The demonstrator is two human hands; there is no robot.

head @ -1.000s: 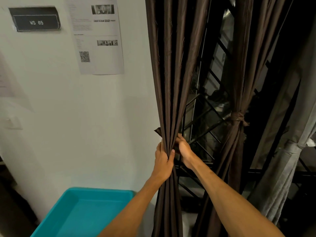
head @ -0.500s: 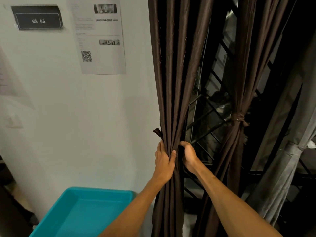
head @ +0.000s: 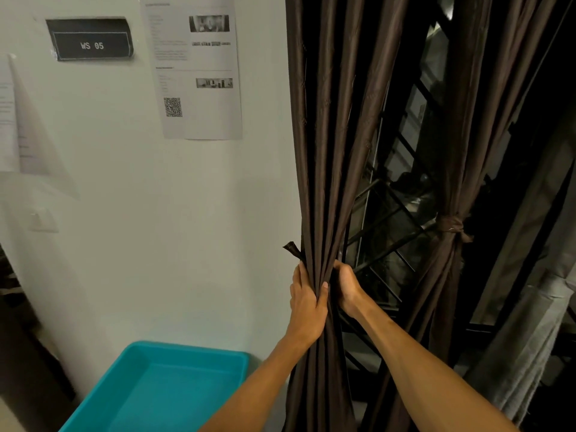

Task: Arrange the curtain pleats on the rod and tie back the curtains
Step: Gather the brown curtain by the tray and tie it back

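A dark brown pleated fabric curtain (head: 330, 151) hangs beside the white wall (head: 156, 213), bunched at mid-height. The left hand (head: 307, 304) wraps its fingers round the bunch; the right hand (head: 347, 285) clenches its fingers on the right side. A short brown fabric strip end (head: 292, 247) pokes out just above.

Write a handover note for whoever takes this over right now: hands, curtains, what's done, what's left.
Left hand: grips the gathered near curtain from the wall side.
Right hand: grips the same bundle from the window side.
Far curtain: gathered, tie knotted round it; done.
Left to do: tie the near curtain; a dark strip end pokes out just above the left hand. Rod not in view.
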